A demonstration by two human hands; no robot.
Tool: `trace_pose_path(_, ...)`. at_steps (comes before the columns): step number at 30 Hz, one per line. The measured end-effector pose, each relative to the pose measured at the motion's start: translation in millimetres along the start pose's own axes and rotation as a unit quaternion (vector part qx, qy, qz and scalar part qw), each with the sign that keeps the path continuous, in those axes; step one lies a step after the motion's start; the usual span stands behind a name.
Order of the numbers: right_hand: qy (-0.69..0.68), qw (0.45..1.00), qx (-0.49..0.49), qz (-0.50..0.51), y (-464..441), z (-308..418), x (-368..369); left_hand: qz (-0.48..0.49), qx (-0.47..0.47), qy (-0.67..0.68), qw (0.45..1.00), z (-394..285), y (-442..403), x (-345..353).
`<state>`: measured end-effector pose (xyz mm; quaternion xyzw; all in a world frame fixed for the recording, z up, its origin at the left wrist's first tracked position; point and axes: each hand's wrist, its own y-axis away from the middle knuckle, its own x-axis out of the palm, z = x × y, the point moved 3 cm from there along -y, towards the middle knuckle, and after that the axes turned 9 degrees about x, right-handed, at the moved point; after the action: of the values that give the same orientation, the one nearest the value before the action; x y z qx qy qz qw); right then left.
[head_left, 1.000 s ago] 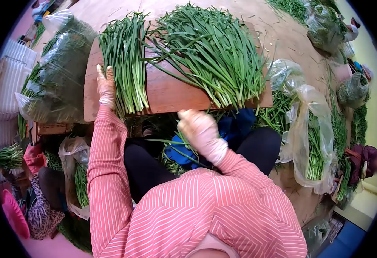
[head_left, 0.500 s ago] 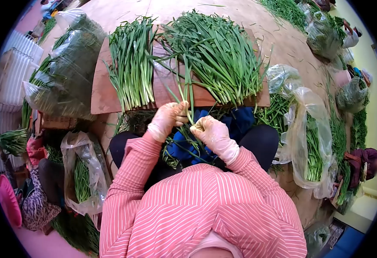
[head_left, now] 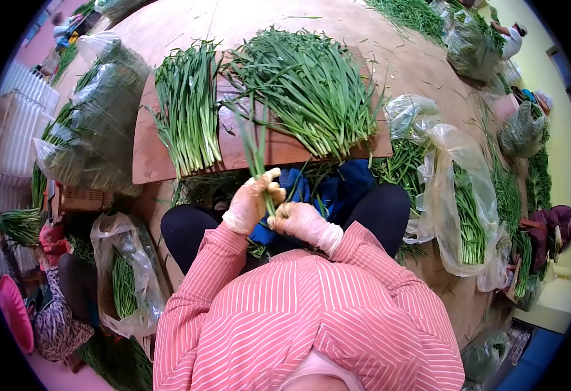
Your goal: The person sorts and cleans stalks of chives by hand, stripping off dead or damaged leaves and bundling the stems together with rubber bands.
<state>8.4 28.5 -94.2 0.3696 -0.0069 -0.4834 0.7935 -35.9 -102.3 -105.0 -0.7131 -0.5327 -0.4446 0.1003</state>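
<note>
- A tan floor point(head_left: 246, 18) surrounds your brown wooden board point(head_left: 152, 156).
- On it lie 2 piles of chive-like greens: a narrow bundle point(head_left: 189, 114) at left, a wider heap point(head_left: 308, 94) at right.
- Your gloved left hand point(head_left: 253, 197) pinches a few loose stalks point(head_left: 257, 151), their leaves reaching over the board's near edge.
- Your gloved right hand point(head_left: 300, 220) curls beside their lower ends; I cannot tell whether it grips them.

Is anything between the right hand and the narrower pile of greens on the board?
Yes: the left hand, holding a few stalks, sits between the right hand and the narrower pile in this view. The near edge of the board also crosses that line.
</note>
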Motion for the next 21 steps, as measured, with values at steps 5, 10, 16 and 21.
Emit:
trace_pose_path(5,0.127,0.99,-0.062,-0.007,21.0,9.0,-39.1,-0.076,0.122,0.045,0.989,-40.8,2.3,13.2)
trace_pose_path(10,0.236,0.839,0.0,-0.491,12.2,13.3,-131.0,0.058,0.172,0.155,0.971,-81.0,-7.6,15.2)
trace_pose_path(16,0.298,0.829,0.015,-0.473,-26.1,-5.9,-143.8,0.004,0.118,0.039,0.992,-54.2,-27.6,16.0)
trace_pose_path(21,0.209,0.893,-0.048,-0.396,14.7,12.9,-89.4,0.036,0.072,0.043,0.996,-29.9,-28.2,11.1)
